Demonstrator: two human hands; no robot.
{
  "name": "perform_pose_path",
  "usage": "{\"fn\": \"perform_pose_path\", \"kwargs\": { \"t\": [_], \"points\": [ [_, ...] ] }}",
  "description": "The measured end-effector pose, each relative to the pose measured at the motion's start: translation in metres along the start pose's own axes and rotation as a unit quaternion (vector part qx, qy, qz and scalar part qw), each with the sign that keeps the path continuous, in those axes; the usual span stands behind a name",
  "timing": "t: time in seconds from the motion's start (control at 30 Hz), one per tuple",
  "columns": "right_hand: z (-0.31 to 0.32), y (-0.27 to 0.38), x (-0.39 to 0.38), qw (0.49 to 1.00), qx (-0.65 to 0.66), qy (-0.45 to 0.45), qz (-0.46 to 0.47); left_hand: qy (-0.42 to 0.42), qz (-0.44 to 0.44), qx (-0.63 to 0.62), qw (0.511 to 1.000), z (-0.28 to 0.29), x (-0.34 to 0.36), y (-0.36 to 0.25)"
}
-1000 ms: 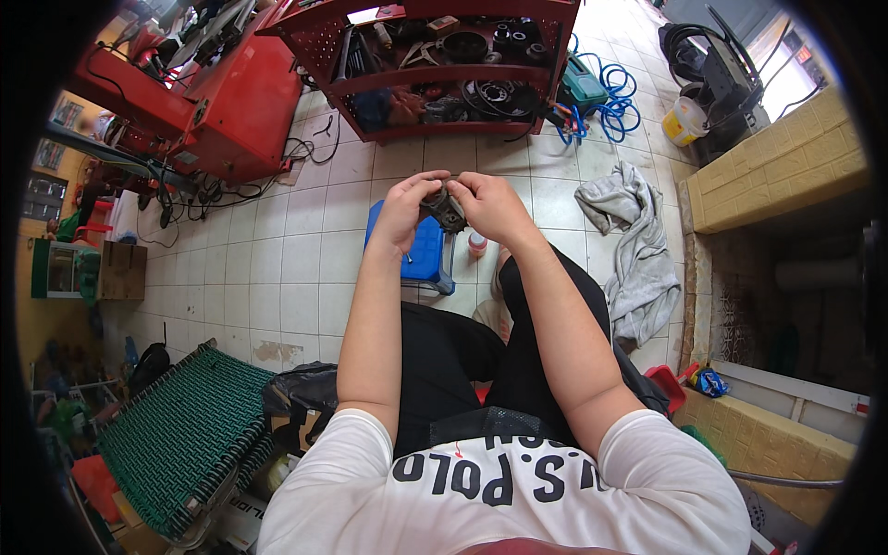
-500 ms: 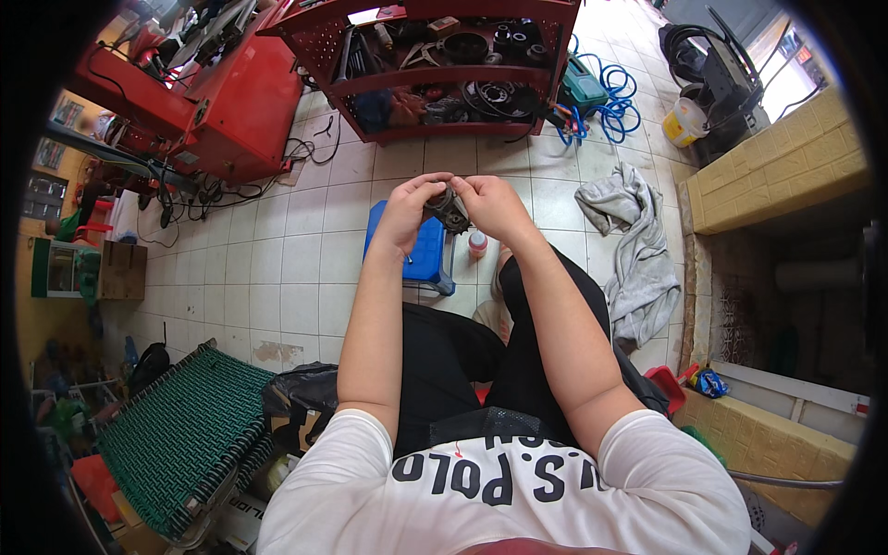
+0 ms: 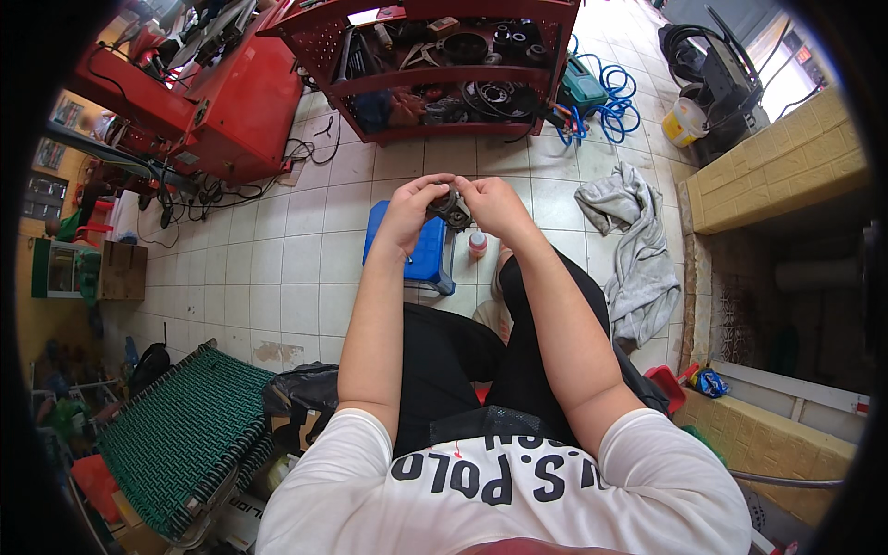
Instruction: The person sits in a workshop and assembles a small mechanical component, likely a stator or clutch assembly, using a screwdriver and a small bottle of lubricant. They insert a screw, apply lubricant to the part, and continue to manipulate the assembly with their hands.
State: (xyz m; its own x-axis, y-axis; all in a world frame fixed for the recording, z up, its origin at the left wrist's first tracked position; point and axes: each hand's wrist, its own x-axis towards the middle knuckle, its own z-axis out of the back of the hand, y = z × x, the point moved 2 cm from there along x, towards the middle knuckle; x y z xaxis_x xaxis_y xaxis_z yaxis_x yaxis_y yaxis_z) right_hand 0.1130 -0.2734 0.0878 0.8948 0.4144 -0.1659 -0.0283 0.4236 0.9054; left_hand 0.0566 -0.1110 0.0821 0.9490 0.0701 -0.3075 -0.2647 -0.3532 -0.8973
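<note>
Both of my hands grip a small, grimy dark metal part out in front of me, above my lap and near a blue plastic stool. My left hand has its fingers curled over the part's upper left side. My right hand holds it from the right, with the thumb against its top, close to the left fingertips. Fingers and thumbs hide some of the part. A small bottle with pink contents stands on the tiled floor just right of the stool.
A red shelved cart with parts and tools stands ahead, red machinery at upper left. Blue hose, a yellow bucket and a grey cloth lie to the right, beside a yellow ledge. A green woven cot is at lower left.
My fingers and the metal part have shifted very slightly, the part tilting a little between my hands. The rest looks the same.
</note>
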Motion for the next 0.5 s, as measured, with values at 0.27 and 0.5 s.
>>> {"fn": "perform_pose_path", "kwargs": {
  "t": [0.27,0.5],
  "points": [
    [0.0030,0.0062,-0.0005,0.999,-0.001,0.022,-0.044,-0.008,0.007,-0.012,1.000,0.0028,0.0011,0.0012],
    [0.0037,0.0066,-0.0017,0.997,-0.016,-0.006,0.069,-0.022,0.008,-0.012,1.000,0.0064,0.0007,-0.0032]
  ]
}}
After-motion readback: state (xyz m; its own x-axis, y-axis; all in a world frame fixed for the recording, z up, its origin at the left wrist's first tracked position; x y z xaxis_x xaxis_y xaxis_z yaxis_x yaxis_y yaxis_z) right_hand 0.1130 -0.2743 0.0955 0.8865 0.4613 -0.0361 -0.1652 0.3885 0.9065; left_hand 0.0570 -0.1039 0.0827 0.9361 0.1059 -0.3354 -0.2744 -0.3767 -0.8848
